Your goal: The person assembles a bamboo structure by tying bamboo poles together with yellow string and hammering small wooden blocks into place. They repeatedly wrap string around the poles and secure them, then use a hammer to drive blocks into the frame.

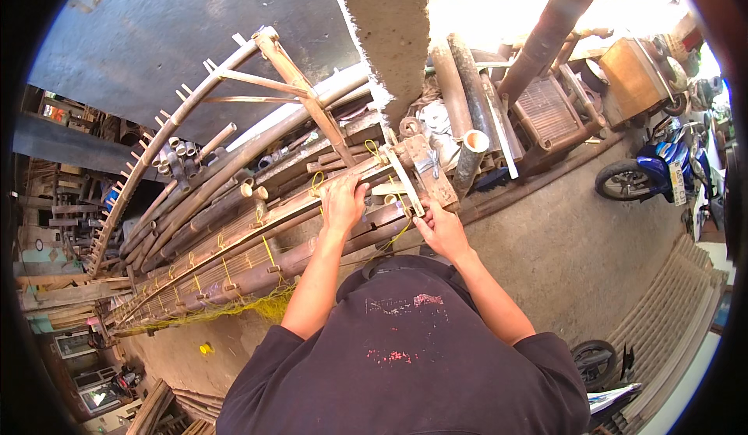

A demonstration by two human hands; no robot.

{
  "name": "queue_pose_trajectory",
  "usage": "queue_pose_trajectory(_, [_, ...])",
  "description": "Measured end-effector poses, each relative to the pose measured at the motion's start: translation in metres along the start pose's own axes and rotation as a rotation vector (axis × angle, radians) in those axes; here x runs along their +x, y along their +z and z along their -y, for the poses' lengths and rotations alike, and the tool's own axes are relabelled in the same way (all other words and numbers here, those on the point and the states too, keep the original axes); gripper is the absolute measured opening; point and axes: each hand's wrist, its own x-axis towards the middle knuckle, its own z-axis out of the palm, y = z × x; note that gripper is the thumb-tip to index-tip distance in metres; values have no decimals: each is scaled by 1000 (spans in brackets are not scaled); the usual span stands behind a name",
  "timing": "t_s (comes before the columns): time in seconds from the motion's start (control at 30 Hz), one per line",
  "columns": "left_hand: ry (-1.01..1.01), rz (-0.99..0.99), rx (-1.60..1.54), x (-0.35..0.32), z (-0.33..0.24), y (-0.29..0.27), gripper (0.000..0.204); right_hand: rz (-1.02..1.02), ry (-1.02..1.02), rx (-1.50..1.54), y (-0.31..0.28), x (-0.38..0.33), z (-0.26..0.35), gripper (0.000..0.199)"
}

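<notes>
In front of me lies a long bamboo frame (288, 262) with thin slats and yellow ties along it. Over its upper bamboo rail (274, 218) my left hand (343, 203) is closed, fingers curled across the top. My right hand (444, 231) pinches the lower end of a short flat bamboo strip (405, 179), which lies crosswise at the frame's right end. Just beyond the strip is a wooden block (431, 172) with a greyish metal piece on it. A yellow cord (399, 231) hangs beside my right fingertips. The undersides of both hands are hidden.
A curved bamboo piece with pegs (153, 148) rises at the left, near stacked bamboo poles (204, 190). Tangled yellow string (269, 304) lies along the frame's near side. At the right are a bamboo chair (547, 112), a blue motorcycle (662, 162) and a slatted bamboo panel (662, 302).
</notes>
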Motion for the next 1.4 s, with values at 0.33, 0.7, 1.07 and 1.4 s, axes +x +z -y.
queue_pose_trajectory(0.33, [21, -20, 6, 2, 0, -1, 34, -20, -45, -13, 2, 2, -4, 40])
queue_pose_trajectory(0.7, [12, 71, 48, 6, -8, -25, 40, 11, -5, -63, -2, 5, 3, 41])
queue_pose_trajectory(1.07, [-2, -102, 81, 7, 3, 4, 34, -2, 3, -58, 1, 2, 3, 41])
queue_pose_trajectory(1.4, [72, -125, 76, 5, 0, 17, 32, 8, -21, -91, -1, 4, 7, 39])
